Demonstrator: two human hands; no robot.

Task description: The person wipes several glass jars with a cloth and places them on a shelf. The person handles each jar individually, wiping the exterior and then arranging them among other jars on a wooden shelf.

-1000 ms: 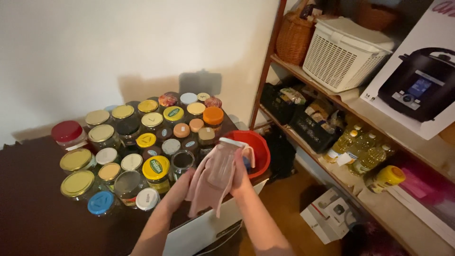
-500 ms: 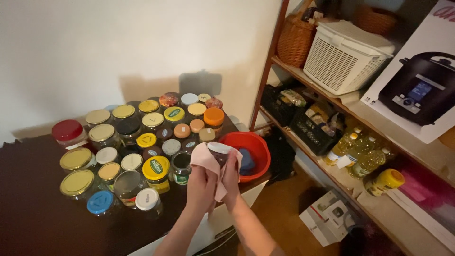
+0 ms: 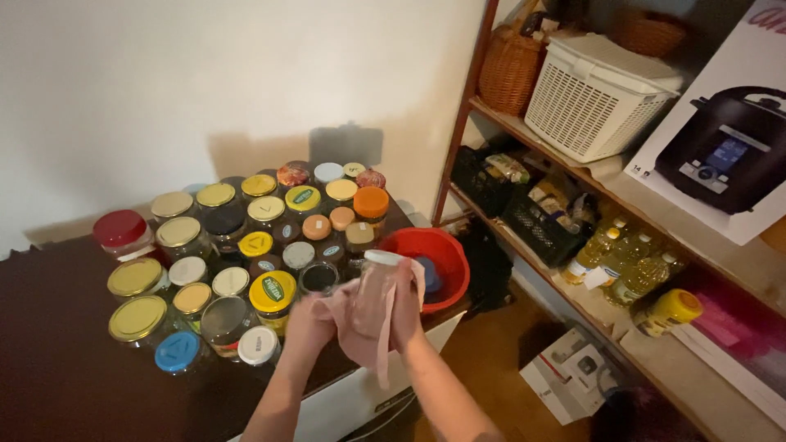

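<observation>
You are holding a clear glass jar with a white lid (image 3: 378,288), wrapped in a pale pink cloth (image 3: 360,331), above the front edge of the dark brown counter (image 3: 57,385), just in front of the red plastic bowl (image 3: 446,254). Your left hand (image 3: 309,323) is gripping the cloth at the jar's left side while your right hand (image 3: 407,304) is closing around the jar itself. Behind them, a crowd of lidded glass jars (image 3: 246,237) is standing on the counter.

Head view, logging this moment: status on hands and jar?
Left hand and right hand grip pink cloth around white-lidded jar. Held above table edge. Red bowl just beyond.
</observation>
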